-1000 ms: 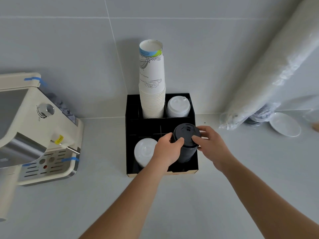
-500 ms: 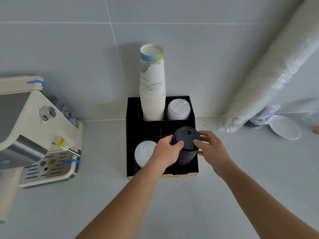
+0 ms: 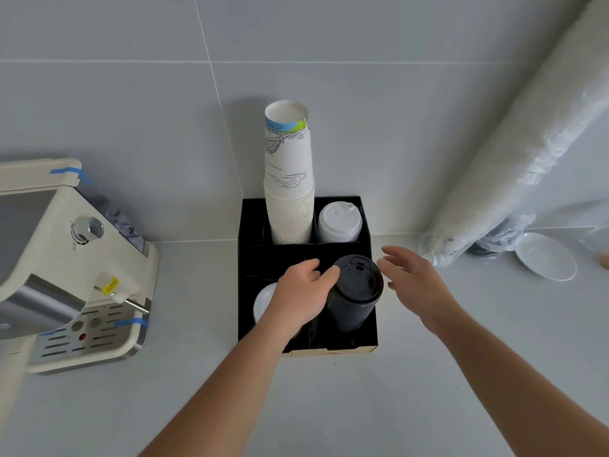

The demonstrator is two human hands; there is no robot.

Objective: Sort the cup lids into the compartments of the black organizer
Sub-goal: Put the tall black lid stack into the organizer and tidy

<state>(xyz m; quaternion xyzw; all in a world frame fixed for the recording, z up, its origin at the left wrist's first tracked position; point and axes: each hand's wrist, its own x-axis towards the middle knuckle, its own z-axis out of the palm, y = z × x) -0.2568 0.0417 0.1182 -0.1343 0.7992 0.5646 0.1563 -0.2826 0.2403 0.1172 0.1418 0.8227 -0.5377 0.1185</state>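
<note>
The black organizer [image 3: 250,225] stands against the wall. A stack of black lids [image 3: 354,291] sits in its front right compartment. My left hand [image 3: 301,291] rests against the stack's left side, thumb touching the top lid. My right hand [image 3: 412,278] hovers just right of the stack, fingers spread, not touching it. A stack of white lids [image 3: 339,221] fills the back right compartment. Another white lid stack [image 3: 263,301] in the front left compartment is mostly hidden by my left hand. A tall stack of paper cups [image 3: 289,179] stands in the back middle compartment.
A cream coffee machine [image 3: 66,268] stands at the left on the counter. A long plastic-wrapped sleeve of cups [image 3: 527,140] leans against the wall at the right, with a bagged dark lid stack [image 3: 501,239] under it. A white saucer [image 3: 545,255] lies beside them.
My right hand has let go of the black lid stack and drawn back to the right with its fingers spread. My left hand stays against the stack.
</note>
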